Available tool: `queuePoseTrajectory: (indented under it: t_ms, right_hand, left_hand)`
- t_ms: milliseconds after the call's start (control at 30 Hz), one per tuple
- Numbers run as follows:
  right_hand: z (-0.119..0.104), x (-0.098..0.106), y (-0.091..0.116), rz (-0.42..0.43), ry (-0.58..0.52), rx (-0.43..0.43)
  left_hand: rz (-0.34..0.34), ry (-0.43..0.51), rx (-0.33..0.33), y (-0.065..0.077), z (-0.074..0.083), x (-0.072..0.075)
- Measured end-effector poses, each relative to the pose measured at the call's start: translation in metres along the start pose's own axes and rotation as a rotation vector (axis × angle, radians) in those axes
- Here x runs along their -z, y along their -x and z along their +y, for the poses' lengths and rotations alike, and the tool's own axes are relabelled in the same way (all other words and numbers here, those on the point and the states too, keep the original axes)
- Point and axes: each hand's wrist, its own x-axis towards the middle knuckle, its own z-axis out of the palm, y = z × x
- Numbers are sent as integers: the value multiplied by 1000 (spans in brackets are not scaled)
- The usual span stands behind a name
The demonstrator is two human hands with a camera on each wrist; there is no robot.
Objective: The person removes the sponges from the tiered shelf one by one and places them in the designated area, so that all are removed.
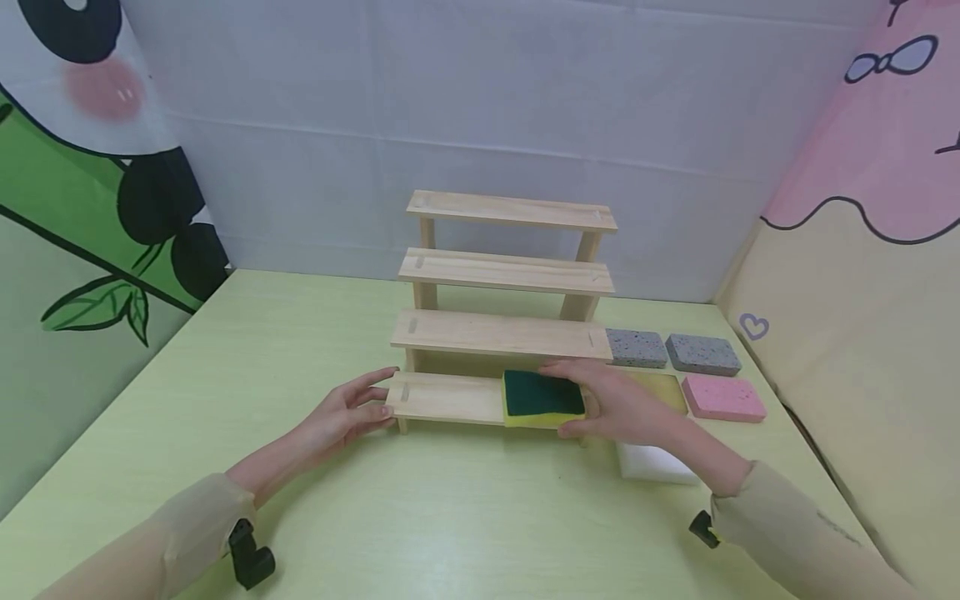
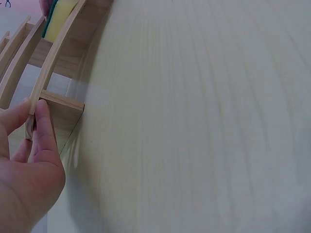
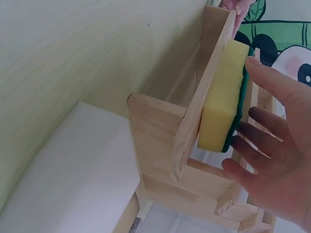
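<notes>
A four-tier wooden step shelf stands on the table in the head view. On the right part of its lowest tier lies a yellow sponge with its dark green scouring side up. My right hand is at the sponge's right end, fingers spread; in the right wrist view its fingertips are right at the green side. With thumb and fingers on opposite faces of the board, my left hand pinches the left end of the lowest tier.
Right of the shelf lie two speckled grey blocks, a pink sponge, a tan block and a white block; my right arm partly covers the last two. A pale cloth wall stands behind, with printed side walls.
</notes>
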Motion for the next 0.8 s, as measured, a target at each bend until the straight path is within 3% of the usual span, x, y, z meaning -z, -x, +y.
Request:
queuePoseTrajectory:
  t_ms: [800]
  right_hand:
    - [0,-8,-1,2,58,-31]
  left_hand:
    - [9,-9,2,1,1,-1]
